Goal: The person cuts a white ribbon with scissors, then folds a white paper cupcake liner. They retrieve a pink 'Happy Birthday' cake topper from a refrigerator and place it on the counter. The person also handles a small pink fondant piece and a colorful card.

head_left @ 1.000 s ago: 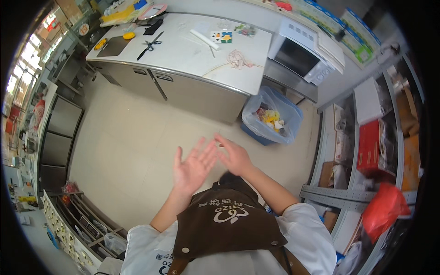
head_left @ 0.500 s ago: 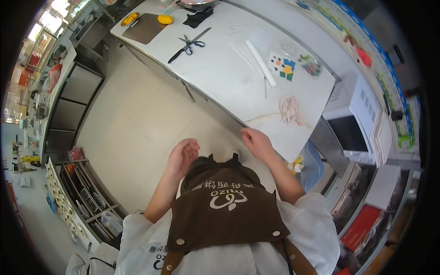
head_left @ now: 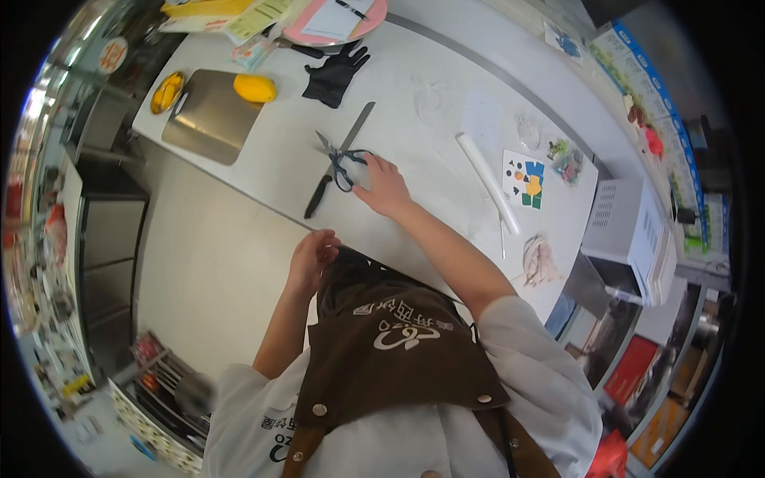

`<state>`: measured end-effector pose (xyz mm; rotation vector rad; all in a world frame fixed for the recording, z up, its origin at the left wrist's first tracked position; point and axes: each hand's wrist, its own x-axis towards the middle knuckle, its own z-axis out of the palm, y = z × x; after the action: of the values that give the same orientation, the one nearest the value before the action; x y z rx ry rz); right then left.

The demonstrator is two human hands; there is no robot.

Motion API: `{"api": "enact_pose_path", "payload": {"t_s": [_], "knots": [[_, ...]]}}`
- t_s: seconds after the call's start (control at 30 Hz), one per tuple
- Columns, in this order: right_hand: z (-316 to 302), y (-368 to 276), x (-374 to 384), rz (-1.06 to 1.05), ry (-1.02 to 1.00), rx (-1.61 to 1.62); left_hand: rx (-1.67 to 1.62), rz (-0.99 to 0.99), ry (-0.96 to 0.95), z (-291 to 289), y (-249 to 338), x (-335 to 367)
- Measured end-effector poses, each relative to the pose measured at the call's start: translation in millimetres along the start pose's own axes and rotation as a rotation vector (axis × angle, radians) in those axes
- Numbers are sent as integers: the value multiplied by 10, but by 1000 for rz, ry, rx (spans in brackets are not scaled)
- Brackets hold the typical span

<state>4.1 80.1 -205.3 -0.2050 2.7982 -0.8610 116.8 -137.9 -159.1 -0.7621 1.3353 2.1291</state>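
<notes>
My right hand reaches over the white table, with thumb and fingers apart at the handles of a pair of scissors. Whether the fingertips touch the handles I cannot tell. The scissors have dark handles and lie across a long knife with a black handle, their blades spread. Loosely bent and holding nothing, my left hand hangs by the table's near edge.
A metal board lies at the far left with a yellow mango and a bowl of yellow pieces. Beyond the scissors is a black glove. Rightward are a white roll, a crumpled cloth and a microwave.
I have moved left along the table, nearer the scissors and knife. My right hand has stretched forward from the table's edge to the scissors' handles. My left hand stays low.
</notes>
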Motion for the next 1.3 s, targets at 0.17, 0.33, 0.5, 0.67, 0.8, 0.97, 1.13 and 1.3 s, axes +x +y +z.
{"api": "enact_pose_path", "payload": {"t_s": [0.17, 0.33, 0.5, 0.67, 0.8, 0.97, 1.13, 1.3], "knots": [[467, -69, 550, 7, 90, -202, 62, -51, -102, -82, 939, 616], [203, 151, 131, 107, 104, -181, 173, -65, -130, 42, 1519, 1244], [90, 527, -712, 210, 41, -229, 552, 106, -301, 1005, 1793, 2124], [35, 405, -899, 261, 50, -89, 1303, 747, -398, 2512, 1525, 3249], [-354, 408, -1107, 438, 191, -15, 1739, 855, -242, 2940, 1241, 3837], [-493, 640, -2027, 698, 365, 30, 1868, 738, -176, 2885, 1175, 3970], [-339, 924, -2641, 704, 245, 153, 1534, 934, -294, 3003, 1299, 3675], [-608, 1492, -2779, 543, 79, 270, 1251, 869, -516, 4339, 1048, 2731]]}}
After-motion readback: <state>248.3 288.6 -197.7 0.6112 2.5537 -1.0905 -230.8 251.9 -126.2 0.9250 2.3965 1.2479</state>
